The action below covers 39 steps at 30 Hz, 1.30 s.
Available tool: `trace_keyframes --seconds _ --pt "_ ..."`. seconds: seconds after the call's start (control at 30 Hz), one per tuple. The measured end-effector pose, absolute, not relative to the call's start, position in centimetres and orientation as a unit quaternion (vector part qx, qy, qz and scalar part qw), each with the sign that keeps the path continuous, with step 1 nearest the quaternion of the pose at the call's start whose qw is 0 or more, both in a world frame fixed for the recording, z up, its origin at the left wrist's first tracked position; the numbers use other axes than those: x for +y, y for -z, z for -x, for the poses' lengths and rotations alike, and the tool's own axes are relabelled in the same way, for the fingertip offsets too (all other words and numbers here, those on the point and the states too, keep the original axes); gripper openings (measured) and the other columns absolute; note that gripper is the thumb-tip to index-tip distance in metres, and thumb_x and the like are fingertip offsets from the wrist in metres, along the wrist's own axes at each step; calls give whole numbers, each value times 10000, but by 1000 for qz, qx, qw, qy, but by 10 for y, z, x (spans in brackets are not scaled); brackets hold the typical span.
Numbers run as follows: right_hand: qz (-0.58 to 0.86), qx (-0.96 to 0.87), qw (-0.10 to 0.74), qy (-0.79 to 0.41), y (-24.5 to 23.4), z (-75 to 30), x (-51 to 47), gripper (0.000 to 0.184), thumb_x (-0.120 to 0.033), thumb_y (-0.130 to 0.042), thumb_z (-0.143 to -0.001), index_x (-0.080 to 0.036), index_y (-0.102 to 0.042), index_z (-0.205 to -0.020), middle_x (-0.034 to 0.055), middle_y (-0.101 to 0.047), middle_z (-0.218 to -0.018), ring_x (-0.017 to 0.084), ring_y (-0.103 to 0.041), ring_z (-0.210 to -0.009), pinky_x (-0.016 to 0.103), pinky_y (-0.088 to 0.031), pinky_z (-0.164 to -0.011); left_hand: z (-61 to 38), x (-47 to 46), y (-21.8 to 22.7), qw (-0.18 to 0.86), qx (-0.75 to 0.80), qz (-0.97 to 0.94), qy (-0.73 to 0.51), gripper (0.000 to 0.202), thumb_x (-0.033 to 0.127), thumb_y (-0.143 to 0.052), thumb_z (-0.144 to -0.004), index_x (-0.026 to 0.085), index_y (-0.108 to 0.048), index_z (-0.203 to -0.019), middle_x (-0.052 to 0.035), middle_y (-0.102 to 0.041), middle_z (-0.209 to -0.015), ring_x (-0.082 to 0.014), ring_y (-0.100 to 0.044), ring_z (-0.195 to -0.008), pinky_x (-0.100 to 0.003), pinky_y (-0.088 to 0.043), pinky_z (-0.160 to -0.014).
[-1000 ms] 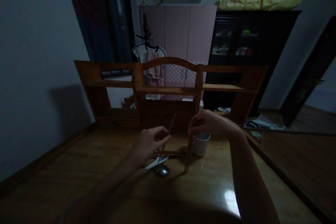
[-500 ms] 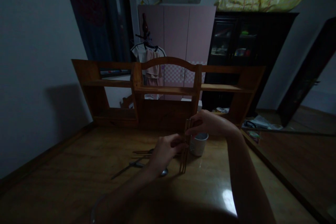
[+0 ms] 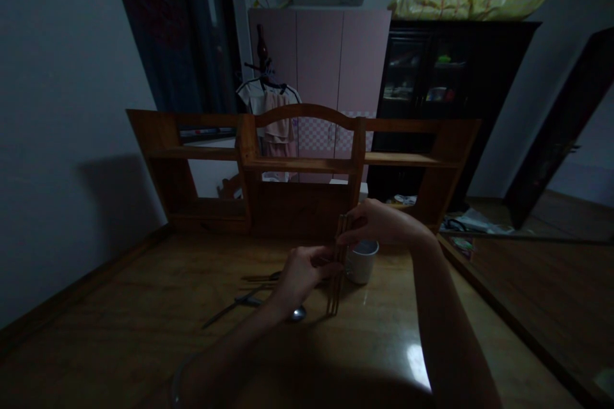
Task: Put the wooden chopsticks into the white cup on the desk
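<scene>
A bundle of wooden chopsticks (image 3: 334, 287) stands upright with its tips on the wooden desk (image 3: 144, 339). My right hand (image 3: 377, 223) pinches the top ends of the bundle. My left hand (image 3: 304, 271) is closed round its middle from the left. A white cup (image 3: 361, 262) stands just right of the chopsticks, under my right hand. A metal spoon (image 3: 298, 314) lies below my left hand, partly hidden by it.
More cutlery lies left of my hands: a dark long-handled piece (image 3: 230, 307) and others (image 3: 261, 278). A wooden shelf unit (image 3: 302, 166) stands along the desk's back edge. Beyond it are a pink wardrobe (image 3: 319, 64) and a dark cabinet (image 3: 432, 83).
My left hand carried a single chopstick rightward and joined it to the bundle held by my right hand; it now grips the bundle. The white-handled spoon is hidden behind my left arm.
</scene>
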State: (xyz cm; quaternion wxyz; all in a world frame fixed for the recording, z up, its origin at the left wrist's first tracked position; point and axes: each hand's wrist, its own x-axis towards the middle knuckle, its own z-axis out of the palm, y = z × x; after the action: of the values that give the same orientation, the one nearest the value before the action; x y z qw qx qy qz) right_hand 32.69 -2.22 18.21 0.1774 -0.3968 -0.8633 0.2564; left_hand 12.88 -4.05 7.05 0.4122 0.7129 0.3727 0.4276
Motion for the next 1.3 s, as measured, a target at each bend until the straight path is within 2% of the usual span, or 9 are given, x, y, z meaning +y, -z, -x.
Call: trace_keyframes --seconds 0.23,0.47,0.63,0.77,0.93,1.13,1.3 --pt "383 -861 198 -271 -179 -320 -20 286 -432 -688 -780 -148 -721 -793 32 -714 -712 165 -665 -670 206 -464 -537 -124 -43 -74 383 387 -714 -440 294 345 -666 -770 174 -727 -1001 -48 -743 -929 -208 -687 -834 -257 -518 -725" --pt "350 -843 238 -333 -169 -313 -12 282 -398 -719 -762 -158 -690 -907 37 -716 -801 176 -680 -718 239 -519 -597 -118 -42 -75 347 384 -732 -443 266 325 -652 -787 186 -726 -1002 -46 -736 -965 -204 -678 -866 -261 -506 -767" --pt "326 -835 247 -368 -169 -310 -10 267 -393 -727 -754 -146 -670 -837 37 -706 -784 173 -675 -709 259 -541 -624 -114 -41 -71 329 392 -740 -436 270 331 -641 -798 189 -714 -1016 -54 -727 -994 -206 -674 -883 -266 -501 -774" --pt "300 -823 256 -408 -169 -310 -8 276 -378 -725 -756 -143 -640 -874 39 -701 -803 170 -678 -709 283 -560 -656 -111 -38 -66 367 377 -733 -432 284 343 -658 -788 185 -687 -1021 -62 -717 -1009 -213 -668 -909 -271 -505 -773" --pt "306 -815 263 -417 -166 -310 -5 346 -371 -750 -732 -163 -581 -950 27 -698 -787 174 -678 -649 289 -562 -594 -109 -35 -64 428 340 -718 -431 240 318 -677 -771 162 -665 -952 -60 -720 -939 -211 -676 -871 -271 -511 -752" --pt "300 -825 261 -401 -173 -306 -14 261 -361 -730 -754 -139 -637 -853 37 -702 -774 180 -681 -696 273 -556 -628 -107 -37 -69 405 355 -727 -426 269 280 -706 -731 186 -673 -981 -36 -719 -914 -204 -677 -830 -262 -501 -720" --pt "308 -836 251 -378 -175 -307 -19 233 -354 -724 -764 -138 -680 -839 40 -706 -775 179 -679 -713 259 -546 -634 -106 -38 -70 387 361 -737 -421 224 286 -662 -764 187 -695 -962 -45 -720 -929 -212 -672 -859 -276 -493 -764"
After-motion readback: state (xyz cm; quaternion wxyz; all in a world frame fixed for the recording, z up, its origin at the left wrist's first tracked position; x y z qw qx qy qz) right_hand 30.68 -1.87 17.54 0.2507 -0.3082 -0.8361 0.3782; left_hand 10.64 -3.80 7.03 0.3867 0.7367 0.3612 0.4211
